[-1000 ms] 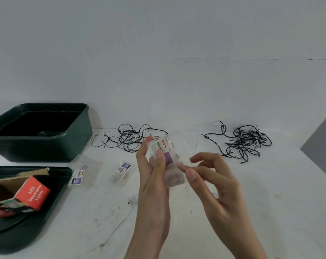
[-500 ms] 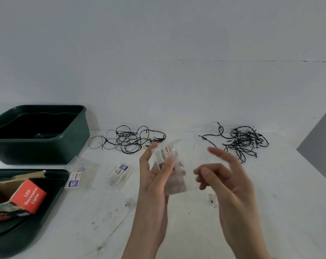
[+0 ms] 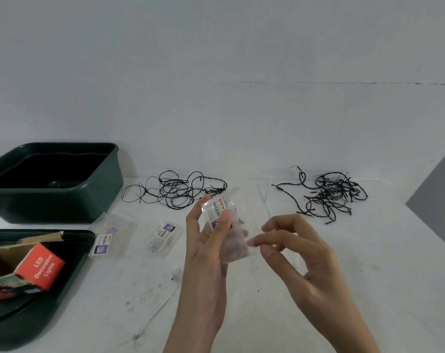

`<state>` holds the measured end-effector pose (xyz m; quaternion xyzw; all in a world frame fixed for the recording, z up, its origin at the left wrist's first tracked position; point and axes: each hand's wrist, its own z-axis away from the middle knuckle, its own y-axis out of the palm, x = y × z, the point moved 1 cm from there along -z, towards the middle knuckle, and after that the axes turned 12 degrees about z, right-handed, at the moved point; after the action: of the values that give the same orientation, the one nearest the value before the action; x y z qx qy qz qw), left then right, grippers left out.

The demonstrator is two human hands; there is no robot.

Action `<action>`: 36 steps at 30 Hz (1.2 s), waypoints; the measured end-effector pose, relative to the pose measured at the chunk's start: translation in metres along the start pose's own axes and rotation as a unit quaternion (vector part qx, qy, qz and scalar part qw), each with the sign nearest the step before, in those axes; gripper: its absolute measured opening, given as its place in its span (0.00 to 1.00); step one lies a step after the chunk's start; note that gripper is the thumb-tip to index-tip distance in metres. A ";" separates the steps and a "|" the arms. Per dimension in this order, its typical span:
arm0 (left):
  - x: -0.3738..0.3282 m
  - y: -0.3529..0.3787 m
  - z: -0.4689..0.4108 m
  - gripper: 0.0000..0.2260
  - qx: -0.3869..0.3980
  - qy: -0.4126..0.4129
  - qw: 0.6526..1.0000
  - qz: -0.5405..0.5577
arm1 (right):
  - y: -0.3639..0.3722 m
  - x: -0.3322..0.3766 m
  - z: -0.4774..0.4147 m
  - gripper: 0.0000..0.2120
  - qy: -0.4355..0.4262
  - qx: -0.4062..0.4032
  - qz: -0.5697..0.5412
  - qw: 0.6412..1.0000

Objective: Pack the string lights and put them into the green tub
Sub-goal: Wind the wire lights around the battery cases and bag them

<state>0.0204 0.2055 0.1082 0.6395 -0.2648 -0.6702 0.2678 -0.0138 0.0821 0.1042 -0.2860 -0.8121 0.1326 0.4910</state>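
Above the middle of a scuffed white table (image 3: 318,314), a clear plastic bag (image 3: 229,225) with a barcode label is held upright in the left hand (image 3: 206,250), gripped between fingers at its left edge and across its label. The bag's lower corner, at 4 o'clock, is pinched between the thumb and forefinger of the right hand (image 3: 300,253); that hand's other fingers are loosely curled and kept off the plastic. What the bag contains cannot be made out.

The string lights are seen lying loose on the table in 2 black heaps. The first tangle of string lights (image 3: 175,191) is spread at 11 o'clock from the held bag, just beyond the left fingertips. The second tangle of string lights (image 3: 328,197), the denser of the 2, is bunched at 2 o'clock, well apart from both hands.

The green tub (image 3: 63,197) is set at 10 o'clock, near the wall (image 3: 216,85), with its dark interior turned up; nothing can be told of what is in it. A dark green lid (image 3: 73,263) is laid at 8 o'clock, just in front of the tub, and an opened red carton (image 3: 38,266) lettered "LED Decorative Lights" is tipped on it. 2 more small labelled bags (image 3: 109,238) (image 3: 164,234) are seen flat on the table at 9 o'clock, between the lid and the left hand.
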 end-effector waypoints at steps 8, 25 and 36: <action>0.002 0.001 0.001 0.15 -0.004 0.035 0.999 -0.041 | 0.008 -0.001 -0.001 0.17 -0.024 -0.103 0.002 0.994; 0.001 0.000 0.001 0.17 0.011 0.070 0.995 -0.066 | 0.013 -0.001 -0.003 0.12 -0.141 -0.157 0.193 0.958; -0.001 0.001 0.004 0.19 0.023 0.090 0.992 -0.087 | 0.008 -0.005 -0.005 0.13 -0.146 -0.149 0.231 0.950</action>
<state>0.0160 0.2058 0.1102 0.7236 -0.1978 -0.6249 0.2163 -0.0053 0.0851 0.0991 -0.5131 -0.7974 0.1602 0.2744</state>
